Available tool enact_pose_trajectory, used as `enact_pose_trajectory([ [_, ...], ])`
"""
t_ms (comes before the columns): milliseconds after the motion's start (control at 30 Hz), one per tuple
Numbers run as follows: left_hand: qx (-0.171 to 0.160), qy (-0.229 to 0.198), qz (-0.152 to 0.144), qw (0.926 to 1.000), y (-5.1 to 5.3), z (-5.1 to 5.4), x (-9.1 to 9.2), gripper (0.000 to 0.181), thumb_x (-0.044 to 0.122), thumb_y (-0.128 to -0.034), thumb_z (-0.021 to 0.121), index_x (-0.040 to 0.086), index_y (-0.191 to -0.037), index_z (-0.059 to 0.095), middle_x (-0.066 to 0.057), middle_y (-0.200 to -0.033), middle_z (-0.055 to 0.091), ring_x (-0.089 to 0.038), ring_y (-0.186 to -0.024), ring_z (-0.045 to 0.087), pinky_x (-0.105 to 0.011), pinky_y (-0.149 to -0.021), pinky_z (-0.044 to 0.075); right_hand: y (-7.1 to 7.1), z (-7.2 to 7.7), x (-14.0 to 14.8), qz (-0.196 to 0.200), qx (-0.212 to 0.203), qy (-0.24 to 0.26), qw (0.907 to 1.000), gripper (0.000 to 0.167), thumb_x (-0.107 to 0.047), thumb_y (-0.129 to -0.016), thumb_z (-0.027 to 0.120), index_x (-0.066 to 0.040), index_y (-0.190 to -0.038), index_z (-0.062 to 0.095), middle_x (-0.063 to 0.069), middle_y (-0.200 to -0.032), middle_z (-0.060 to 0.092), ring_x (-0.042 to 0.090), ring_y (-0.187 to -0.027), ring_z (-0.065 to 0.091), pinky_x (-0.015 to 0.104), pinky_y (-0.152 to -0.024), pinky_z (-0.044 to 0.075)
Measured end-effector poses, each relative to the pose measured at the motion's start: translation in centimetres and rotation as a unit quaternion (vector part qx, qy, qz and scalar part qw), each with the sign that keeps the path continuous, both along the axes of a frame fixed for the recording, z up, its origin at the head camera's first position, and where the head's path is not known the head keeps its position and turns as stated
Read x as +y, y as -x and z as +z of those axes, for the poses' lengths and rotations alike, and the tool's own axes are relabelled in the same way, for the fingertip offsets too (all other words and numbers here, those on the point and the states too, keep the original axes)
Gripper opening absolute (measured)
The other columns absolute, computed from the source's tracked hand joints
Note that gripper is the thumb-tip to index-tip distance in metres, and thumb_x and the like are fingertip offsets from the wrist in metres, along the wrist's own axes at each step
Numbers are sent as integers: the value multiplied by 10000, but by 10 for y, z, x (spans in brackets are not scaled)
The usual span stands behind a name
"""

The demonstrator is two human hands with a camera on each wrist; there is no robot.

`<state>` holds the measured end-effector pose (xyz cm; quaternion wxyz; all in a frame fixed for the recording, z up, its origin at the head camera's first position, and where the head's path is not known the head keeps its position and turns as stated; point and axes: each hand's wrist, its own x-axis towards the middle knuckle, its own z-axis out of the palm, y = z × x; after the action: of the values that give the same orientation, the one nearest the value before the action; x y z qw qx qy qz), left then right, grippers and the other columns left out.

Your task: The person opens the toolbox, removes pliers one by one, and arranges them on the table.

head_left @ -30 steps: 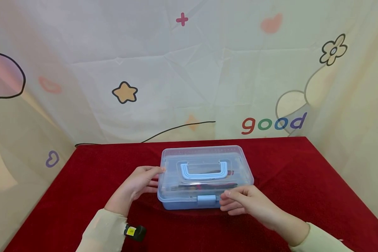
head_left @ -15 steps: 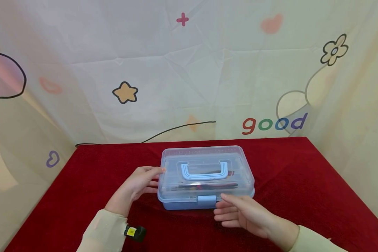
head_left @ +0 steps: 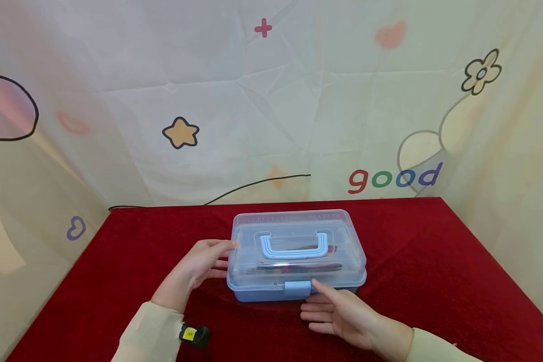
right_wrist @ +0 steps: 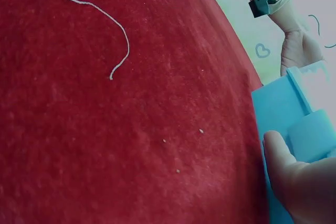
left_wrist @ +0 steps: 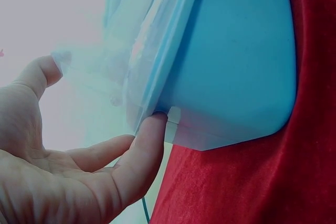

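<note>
A storage box with a clear lid, a light-blue base and a blue carrying handle sits closed on the red cloth. Thin dark items show dimly through its lid. At its left end my left hand holds the box, thumb on the lid; the left wrist view has fingertips at the rim's underside. In front of the box, my right hand has its thumb tip at the right edge of the blue front latch. Its other fingers extend below, beside the base. Whether they touch it, I cannot tell.
Red cloth covers the table, backed by a pale printed curtain. A white thread and a few small specks lie on the cloth in the right wrist view. A black device is strapped at my left wrist.
My right hand has shifted left and down along the box front, its thumb arriving beside the latch and its fingers spreading out. My left hand and the box stay put.
</note>
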<state>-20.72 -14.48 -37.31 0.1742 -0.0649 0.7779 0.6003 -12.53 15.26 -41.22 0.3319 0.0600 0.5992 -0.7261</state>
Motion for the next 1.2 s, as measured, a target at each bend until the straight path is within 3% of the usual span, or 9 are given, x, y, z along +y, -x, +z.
enact_pose_trajectory([
  [267,4,-18,25,10000,-1,2,0,586,409,-876,619,15,-1298,518,-180,-1187,589,-234,-911,655,-386,-787,581,0,-3,-5,-242,-106,295,9992,866,-520,-899,546,176,-1347,291,277,-1275,531,275,-1100,616,446,-968,492],
  [633,-21,-68,55,10000,0,-1,-1,601,423,-869,629,22,-1301,511,-178,-1196,586,-236,-918,654,-388,-792,580,-3,-5,-15,-745,-293,280,9964,842,-534,-875,575,128,-1313,296,270,-1264,512,259,-1076,621,452,-944,506],
  [1200,-38,-14,57,10000,0,-1,0,585,422,-874,624,40,-1304,515,-170,-1211,584,-239,-931,649,-382,-792,580,-5,-7,-20,-989,-399,272,9939,777,-563,-842,601,69,-1216,347,181,-1129,564,213,-966,646,451,-914,523],
])
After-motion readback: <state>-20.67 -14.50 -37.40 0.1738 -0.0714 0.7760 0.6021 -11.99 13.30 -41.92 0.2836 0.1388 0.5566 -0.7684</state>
